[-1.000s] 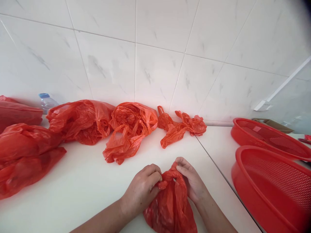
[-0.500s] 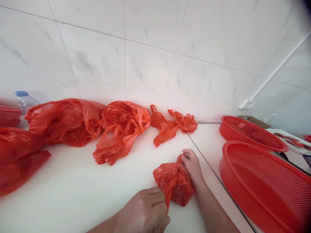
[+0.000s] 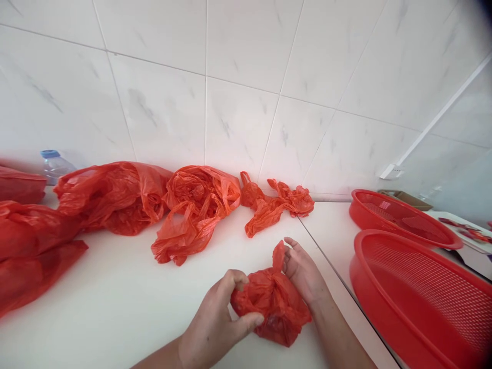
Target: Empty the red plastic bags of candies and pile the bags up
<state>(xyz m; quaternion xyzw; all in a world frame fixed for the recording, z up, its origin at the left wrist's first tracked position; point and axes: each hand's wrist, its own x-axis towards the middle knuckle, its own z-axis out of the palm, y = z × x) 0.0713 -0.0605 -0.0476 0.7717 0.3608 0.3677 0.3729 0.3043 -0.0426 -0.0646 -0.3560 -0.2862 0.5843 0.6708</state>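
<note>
A small knotted red plastic bag (image 3: pixel 282 312) sits bunched on the white table, one handle sticking up from its top. My left hand (image 3: pixel 217 320) cups the bag's left side, thumb in front and fingers curled over the far edge, gripping it. On the other side, my right hand (image 3: pixel 305 277) is against the upright handle with fingers loosely bent and apart; part of them is hidden behind the plastic. What the bag contains cannot be seen.
Farther back, several crumpled red plastic bags (image 3: pixel 196 205) lie along the tiled wall, and a clear bottle with a blue cap (image 3: pixel 52 164) stands behind them. Two red mesh baskets (image 3: pixel 407 307) are at the right, near a white tray (image 3: pixel 465 230) and a cardboard box (image 3: pixel 409 200).
My left hand has let go of the pulled plastic and moved up around the bag's left side. My right hand's pinch on the handle has loosened. The view has tilted slightly.
</note>
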